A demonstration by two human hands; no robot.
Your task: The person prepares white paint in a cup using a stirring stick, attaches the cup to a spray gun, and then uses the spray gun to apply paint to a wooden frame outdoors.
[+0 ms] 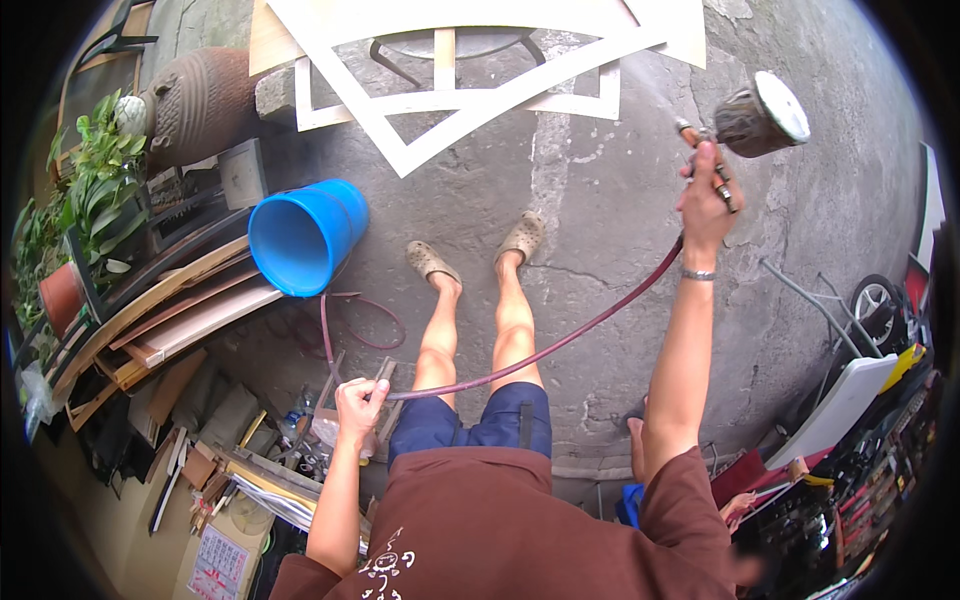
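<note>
In my right hand [712,200], out at the upper right, is a spray gun [700,140], gripped round its handle. Its stained paint cup [760,115] has white on its end, and a faint mist hangs off the nozzle, toward white frames. A dark red air hose [575,330] runs from the gun's handle in a sagging curve across my legs. My left hand [360,405] is closed round that hose near my left hip. Ahead lie white-painted flat frames [405,155], overlapping, with an angled corner pointing at me.
A blue bucket [330,225] lies tipped at my left, hose coils behind it. Stacked wood boards [200,330], a large clay pot [200,105] and plants [100,190] line the left side. At right stand a metal frame [810,300] and a wheel [876,305]. Another person's foot [637,440] shows behind me.
</note>
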